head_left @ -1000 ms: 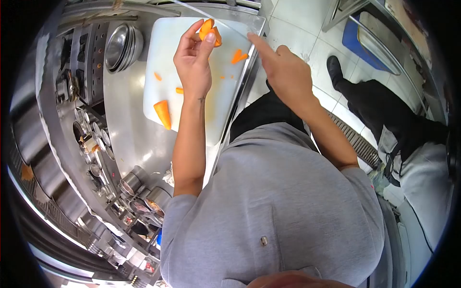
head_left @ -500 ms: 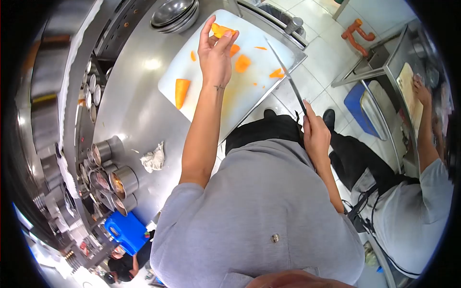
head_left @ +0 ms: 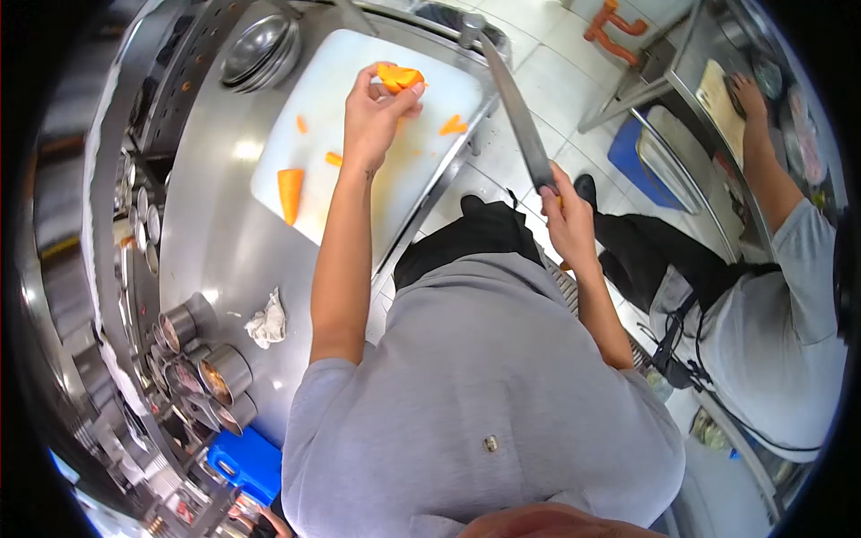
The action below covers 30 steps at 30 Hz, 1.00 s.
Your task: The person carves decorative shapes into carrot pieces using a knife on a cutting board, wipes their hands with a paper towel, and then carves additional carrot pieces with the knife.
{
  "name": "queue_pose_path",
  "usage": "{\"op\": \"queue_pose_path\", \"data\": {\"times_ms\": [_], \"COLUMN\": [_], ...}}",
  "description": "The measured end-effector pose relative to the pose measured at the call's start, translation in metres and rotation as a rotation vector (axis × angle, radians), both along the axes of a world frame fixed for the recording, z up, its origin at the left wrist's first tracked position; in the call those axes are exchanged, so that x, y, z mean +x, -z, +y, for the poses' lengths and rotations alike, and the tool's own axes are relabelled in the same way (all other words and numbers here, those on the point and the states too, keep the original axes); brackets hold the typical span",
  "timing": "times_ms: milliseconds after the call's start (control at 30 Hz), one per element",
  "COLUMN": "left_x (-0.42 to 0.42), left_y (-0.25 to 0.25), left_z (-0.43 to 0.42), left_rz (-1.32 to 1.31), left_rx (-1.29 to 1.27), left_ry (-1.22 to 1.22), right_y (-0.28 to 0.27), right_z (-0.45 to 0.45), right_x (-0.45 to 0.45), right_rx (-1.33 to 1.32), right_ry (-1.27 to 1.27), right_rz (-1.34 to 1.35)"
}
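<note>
My left hand [head_left: 372, 121] is closed on a carved orange carrot piece [head_left: 400, 79], held above the white cutting board [head_left: 345, 54]. Off the board's right side, my right hand [head_left: 569, 215] grips a long knife [head_left: 516, 108] by its handle, the blade pointing up and away over the floor. A thick carrot chunk [head_left: 290, 195] lies near the board's left edge. Small carrot scraps [head_left: 453, 125] lie at its right, and another small piece [head_left: 334, 159] is beside my left wrist.
Stacked metal bowls [head_left: 260, 52] stand left of the board. A crumpled cloth [head_left: 267, 320] and metal pots [head_left: 224, 372] are nearer on the left. At the right, another person [head_left: 744, 314] works at a second counter, above a blue container [head_left: 647, 161].
The knife has swung from over the board to its right, its blade now turned broad side to view. The view has shifted; my left hand still holds the carrot piece.
</note>
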<state>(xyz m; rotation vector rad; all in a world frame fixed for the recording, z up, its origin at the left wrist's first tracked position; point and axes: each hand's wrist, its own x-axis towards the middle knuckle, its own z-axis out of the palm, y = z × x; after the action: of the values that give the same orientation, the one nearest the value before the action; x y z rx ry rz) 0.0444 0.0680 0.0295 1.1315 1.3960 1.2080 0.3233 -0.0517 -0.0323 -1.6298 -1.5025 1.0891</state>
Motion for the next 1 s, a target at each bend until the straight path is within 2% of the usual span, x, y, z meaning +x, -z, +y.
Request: {"op": "queue_pose_path", "data": {"times_ms": [33, 100, 133, 167, 233, 300, 367, 400, 433, 500, 633, 700, 800, 1000], "left_x": [0.007, 0.017, 0.021, 0.021, 0.029, 0.019, 0.011, 0.014, 0.011, 0.008, 0.028, 0.034, 0.039, 0.044], "left_y": [0.01, 0.028, 0.042, 0.055, 0.049, 0.046, 0.041, 0.034, 0.041, 0.057, 0.057, 0.047, 0.046, 0.043], "left_z": [0.006, 0.015, 0.023, 0.031, 0.045, 0.052, 0.059, 0.057, 0.059, 0.059, 0.057, 0.062, 0.071, 0.084], "left_rz": [-0.005, 0.421, 0.572, 0.574, 0.722, 0.642, 0.751, 0.868, 0.876, 0.941, 0.765, 0.857, 0.956, 0.989], "left_rx": [-0.012, -0.187, -0.089, -0.095, -0.259, -0.33, -0.534, -0.534, -0.538, -0.192, -0.188, -0.302, -0.311, -0.38], "left_ry": [0.023, 0.126, 0.152, 0.172, 0.148, 0.198, 0.282, 0.285, 0.293, 0.256, 0.208, 0.244, 0.288, 0.32], "right_y": [0.0, -0.004, 0.005, 0.012, 0.023, 0.03, 0.026, 0.027, 0.028, 0.026, 0.014, 0.011, 0.011, 0.011], "right_z": [-0.001, -0.001, -0.001, -0.001, 0.001, 0.001, 0.004, 0.006, 0.008, 0.009, 0.017, 0.019, 0.02, 0.027], "right_x": [0.001, 0.003, 0.006, 0.007, 0.007, 0.01, 0.008, 0.009, 0.01, 0.012, 0.02, 0.024, 0.026, 0.029], "right_rx": [-0.074, -0.242, -0.272, -0.281, -0.349, -0.425, -0.478, -0.481, -0.505, -0.537, -0.675, -0.736, -0.764, -0.767], "right_ry": [0.02, 0.023, 0.009, 0.026, 0.015, -0.003, -0.025, -0.019, -0.049, -0.071, -0.119, -0.143, -0.156, -0.186], "right_rz": [0.098, 0.19, 0.22, 0.224, 0.337, 0.392, 0.407, 0.416, 0.433, 0.454, 0.499, 0.494, 0.494, 0.455]}}
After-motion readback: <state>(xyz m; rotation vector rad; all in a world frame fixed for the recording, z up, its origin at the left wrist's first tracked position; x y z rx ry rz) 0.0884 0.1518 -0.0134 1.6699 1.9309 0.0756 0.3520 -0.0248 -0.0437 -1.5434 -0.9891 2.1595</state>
